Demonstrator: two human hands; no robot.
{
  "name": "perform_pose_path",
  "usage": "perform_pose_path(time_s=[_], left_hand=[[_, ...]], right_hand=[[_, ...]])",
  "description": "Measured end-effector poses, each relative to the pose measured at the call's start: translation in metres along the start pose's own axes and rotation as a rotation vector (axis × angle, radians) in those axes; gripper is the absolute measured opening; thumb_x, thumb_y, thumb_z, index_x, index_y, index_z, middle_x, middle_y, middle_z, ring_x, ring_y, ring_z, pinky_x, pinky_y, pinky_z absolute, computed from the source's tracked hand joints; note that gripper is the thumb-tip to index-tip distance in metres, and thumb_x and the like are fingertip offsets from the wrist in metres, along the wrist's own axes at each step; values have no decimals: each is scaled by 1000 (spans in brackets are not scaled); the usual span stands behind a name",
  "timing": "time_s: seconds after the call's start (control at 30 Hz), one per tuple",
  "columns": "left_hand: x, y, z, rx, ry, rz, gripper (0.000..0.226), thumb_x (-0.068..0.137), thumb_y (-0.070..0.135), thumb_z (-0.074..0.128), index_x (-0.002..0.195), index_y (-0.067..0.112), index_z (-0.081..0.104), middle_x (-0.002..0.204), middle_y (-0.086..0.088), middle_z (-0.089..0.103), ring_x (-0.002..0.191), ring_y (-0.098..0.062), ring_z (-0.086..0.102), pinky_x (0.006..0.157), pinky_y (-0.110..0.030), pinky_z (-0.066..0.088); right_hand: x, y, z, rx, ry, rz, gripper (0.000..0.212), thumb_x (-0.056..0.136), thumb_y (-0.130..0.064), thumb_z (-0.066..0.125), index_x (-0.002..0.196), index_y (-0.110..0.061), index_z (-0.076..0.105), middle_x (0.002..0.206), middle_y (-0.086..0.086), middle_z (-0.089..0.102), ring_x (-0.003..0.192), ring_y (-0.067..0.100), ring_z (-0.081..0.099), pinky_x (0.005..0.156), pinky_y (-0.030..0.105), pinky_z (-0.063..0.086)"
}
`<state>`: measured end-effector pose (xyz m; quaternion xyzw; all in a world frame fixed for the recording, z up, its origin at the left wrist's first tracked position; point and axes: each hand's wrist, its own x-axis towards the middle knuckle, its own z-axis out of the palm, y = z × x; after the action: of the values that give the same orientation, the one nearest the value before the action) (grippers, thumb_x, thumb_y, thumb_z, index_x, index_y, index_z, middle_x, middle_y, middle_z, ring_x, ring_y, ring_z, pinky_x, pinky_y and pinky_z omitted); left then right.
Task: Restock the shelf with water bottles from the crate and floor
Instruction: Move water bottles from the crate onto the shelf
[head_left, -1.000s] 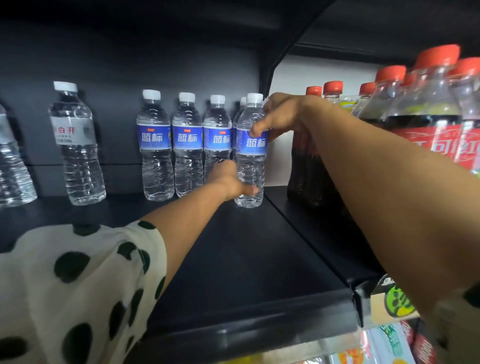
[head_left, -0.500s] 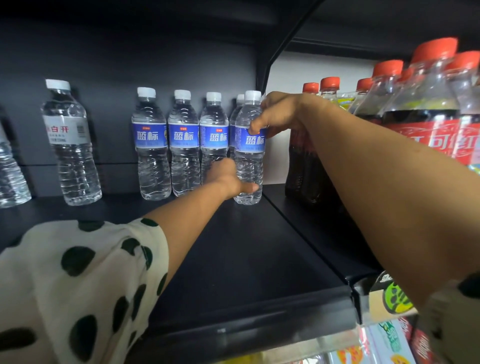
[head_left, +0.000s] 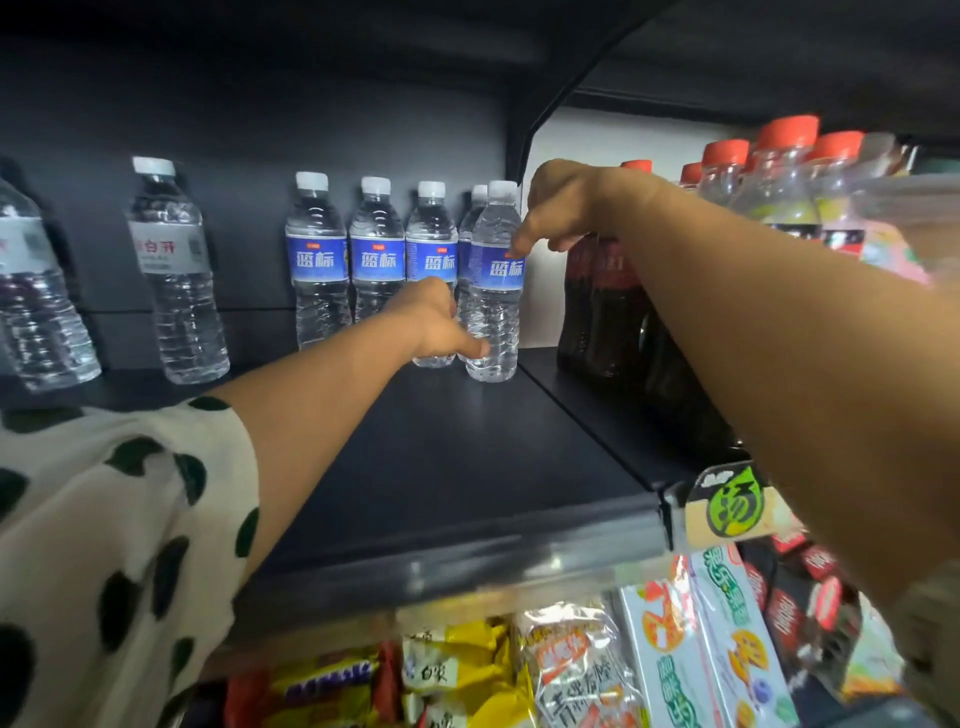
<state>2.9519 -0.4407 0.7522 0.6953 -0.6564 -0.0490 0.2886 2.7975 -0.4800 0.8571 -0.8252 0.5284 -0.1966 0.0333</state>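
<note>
Several blue-labelled water bottles stand in a row at the back of the dark shelf (head_left: 467, 467). The front water bottle (head_left: 496, 317) stands upright at the right end, just ahead of the row. My left hand (head_left: 434, 325) is low at its left side, thumb laid across its lower front, with the other fingers hidden behind. My right hand (head_left: 563, 208) hovers by its shoulder with curled fingers, and one fingertip touches the top of the label.
Two white-labelled water bottles (head_left: 174, 270) stand further left on the shelf. Red-capped cola bottles (head_left: 602, 296) fill the neighbouring shelf section on the right. Snack packets (head_left: 467, 670) and drink cartons (head_left: 691, 639) sit on the shelf below. The shelf's front half is bare.
The front bottle stays where it was. My right hand has slid slightly right, off the bottle's cap, leaving only a fingertip on the label. My left hand has barely moved.
</note>
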Motion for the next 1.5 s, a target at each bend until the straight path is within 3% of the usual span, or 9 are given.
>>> perform_pose_path(time_s=[0.07,0.2,0.43,0.57,0.67,0.87,1.03,1.3,1.5], left_hand=[[-19,-3,-10,7,-25,17,61,68,33,86,117,6,61,121,-9,62,109,-25,60,99,-39,47],[-70,-7,-33,122,-62,56,60,71,32,84,120,4,62,117,-10,65,106,-25,61,96,-38,49],[-191,-15,-80,200,-100,190,55,73,31,82,117,4,64,118,-12,65,107,-28,60,96,-38,49],[-272,-28,-88,234,-149,264,55,74,33,81,118,4,64,116,-13,64,106,-29,60,94,-38,50],[-333,-47,-77,251,-189,297,51,72,31,82,111,2,65,108,-15,67,98,-30,63,88,-40,52],[-435,-98,-19,343,-351,298,40,70,34,80,98,12,62,102,-7,65,96,-30,62,75,-35,53],[-488,-153,44,390,-530,218,40,81,27,69,116,15,57,114,-7,60,102,-29,59,73,-35,49],[-560,-253,175,375,-775,120,16,81,23,63,90,13,53,96,-14,59,89,-34,59,67,-41,46],[-619,-341,286,271,-911,-49,42,88,29,61,126,16,53,126,-7,58,112,-29,57,85,-36,49]], right_hand=[[-24,-8,4,-141,3,-11,34,77,-32,74,89,-3,60,90,11,64,83,28,64,67,30,50],[-79,-27,22,-291,-65,-38,61,69,-36,76,120,-8,57,116,8,61,101,30,60,91,42,51],[-200,-80,42,-361,-57,-39,56,74,-28,75,122,-8,54,118,9,59,105,29,57,89,37,51],[-284,-110,65,-348,-18,-41,42,76,-24,71,111,-9,54,114,12,60,103,31,57,77,31,46],[-346,-124,102,-361,-44,-33,51,74,-25,71,119,-10,52,117,15,59,103,33,57,83,36,50],[-454,-142,196,-361,-187,-37,64,78,-23,67,133,-8,39,129,15,52,118,32,51,86,38,47],[-505,-140,286,-318,-332,-47,59,81,-23,64,131,-8,37,121,13,51,110,34,53,69,34,38],[-565,-109,460,-173,-556,-44,58,84,-28,63,132,-10,38,127,13,48,114,34,49,78,37,41],[-615,-83,605,-103,-767,-19,52,89,-28,57,133,-11,38,129,14,48,114,34,50,87,41,44]])
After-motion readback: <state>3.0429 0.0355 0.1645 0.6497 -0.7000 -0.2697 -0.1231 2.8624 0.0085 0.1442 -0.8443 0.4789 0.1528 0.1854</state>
